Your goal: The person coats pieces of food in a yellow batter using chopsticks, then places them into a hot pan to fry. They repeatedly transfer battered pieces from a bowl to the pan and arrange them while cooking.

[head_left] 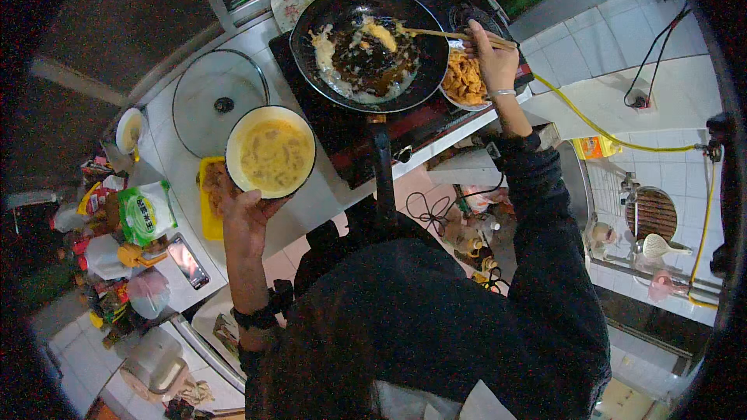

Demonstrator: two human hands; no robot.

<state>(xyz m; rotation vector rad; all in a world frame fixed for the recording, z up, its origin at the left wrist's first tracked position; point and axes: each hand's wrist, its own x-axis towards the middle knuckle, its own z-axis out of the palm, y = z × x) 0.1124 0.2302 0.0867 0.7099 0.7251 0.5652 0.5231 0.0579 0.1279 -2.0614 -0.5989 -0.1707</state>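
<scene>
My left hand [254, 204] grips a white, dark-rimmed bowl [231, 154] from below, left of the stove. Yellow batter [274, 140] with pieces in it fills much of the bowl. My right hand [496, 61] holds a pair of wooden chopsticks [435, 32], their tips inside a black frying pan [429, 64]. Beside those tips lies a yellow battered piece [380, 36] in dark oil. Pale, frothy fried batter [325, 64] clings along the pan's left side. Under my right wrist sits a dish of golden fried pieces [464, 83], its rim partly hidden.
The pan rests on a black gas stove [350, 157], its handle [383, 169] pointing toward me. A glass lid [198, 99] lies on the left counter near a yellow tray [211, 224] of brown food. A phone [188, 262] and packages stand further left. A yellow hose [583, 121] runs right.
</scene>
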